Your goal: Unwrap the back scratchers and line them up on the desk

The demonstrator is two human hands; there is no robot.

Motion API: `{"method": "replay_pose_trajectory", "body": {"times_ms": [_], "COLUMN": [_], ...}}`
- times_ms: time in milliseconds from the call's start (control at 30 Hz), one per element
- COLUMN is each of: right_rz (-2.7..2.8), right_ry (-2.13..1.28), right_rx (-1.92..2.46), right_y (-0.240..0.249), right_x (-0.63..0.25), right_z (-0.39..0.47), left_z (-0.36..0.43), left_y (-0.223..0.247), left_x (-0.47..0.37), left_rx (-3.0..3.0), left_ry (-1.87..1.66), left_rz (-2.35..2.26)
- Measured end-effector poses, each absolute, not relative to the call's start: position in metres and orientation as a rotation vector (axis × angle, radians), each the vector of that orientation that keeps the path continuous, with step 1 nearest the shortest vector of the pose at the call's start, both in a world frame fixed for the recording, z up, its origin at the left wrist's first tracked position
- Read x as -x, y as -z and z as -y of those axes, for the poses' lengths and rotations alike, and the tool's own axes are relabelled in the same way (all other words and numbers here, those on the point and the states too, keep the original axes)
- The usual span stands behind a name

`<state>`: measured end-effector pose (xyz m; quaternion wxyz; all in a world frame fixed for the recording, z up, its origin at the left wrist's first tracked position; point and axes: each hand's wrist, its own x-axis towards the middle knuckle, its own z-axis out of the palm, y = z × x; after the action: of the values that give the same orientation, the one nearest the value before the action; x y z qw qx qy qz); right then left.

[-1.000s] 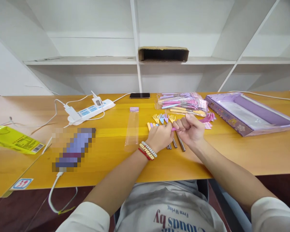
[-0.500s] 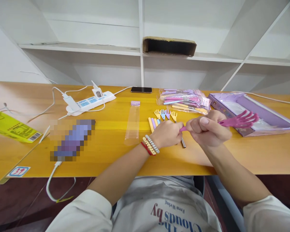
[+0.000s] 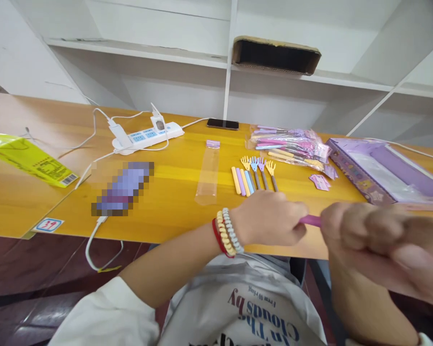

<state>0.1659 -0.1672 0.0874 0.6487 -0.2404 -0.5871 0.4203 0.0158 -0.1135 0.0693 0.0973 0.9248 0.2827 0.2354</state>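
My left hand (image 3: 269, 218) is closed around one end of a pink back scratcher (image 3: 311, 220). A short stretch of its pink handle shows between my fists. My right hand (image 3: 377, 235), slightly blurred and close to the camera, is closed around it further along. The claw end is out of sight at the right. Past my left hand lie several loose claw heads with metal rods (image 3: 262, 168), in yellow, blue and purple. Beside them is a row of handle tubes (image 3: 242, 181) in yellow, purple and blue. A clear plastic sleeve (image 3: 206, 178) lies flat to their left.
At the back are bagged back scratchers (image 3: 288, 144), small pink cards (image 3: 319, 182) and a purple box (image 3: 361, 170). A power strip (image 3: 147, 137), a black phone (image 3: 222, 124), a pixelated device (image 3: 124, 187) and a yellow package (image 3: 29, 161) lie leftward. A cardboard box (image 3: 276, 56) sits on the shelf.
Both hands have moved right and closer to the camera with the pink back scratcher, its claw leaving view. The camera view has shifted, and the small pink cards now show.
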Motion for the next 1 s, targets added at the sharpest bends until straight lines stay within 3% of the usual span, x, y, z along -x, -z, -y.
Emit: {"method": "replay_pose_trajectory", "body": {"times_ms": [233,567,833,1000], "right_rz": [1.249,1.224,0.736,0.577], "right_ry": [-0.987,-1.038,-1.212,-1.340], "right_rx": [0.332,0.197,0.307,0.241], "right_y": [-0.069,-0.077,-0.039,-0.032], "right_x": [-0.130,-0.143,-0.145,-0.154], "right_z": [0.160,0.170,0.134,0.105], "left_z": [0.120,0.144,0.143,0.117], "left_y": [-0.062,-0.078,-0.053,-0.048], "left_x": [0.023,0.034,0.007,0.019], "left_rx": [-2.828,-2.809,-2.577,-2.598], "left_ry": [-0.462,-0.404,-0.485,-0.447], "left_rz": [-0.962,-1.067,-1.524,-1.566]}}
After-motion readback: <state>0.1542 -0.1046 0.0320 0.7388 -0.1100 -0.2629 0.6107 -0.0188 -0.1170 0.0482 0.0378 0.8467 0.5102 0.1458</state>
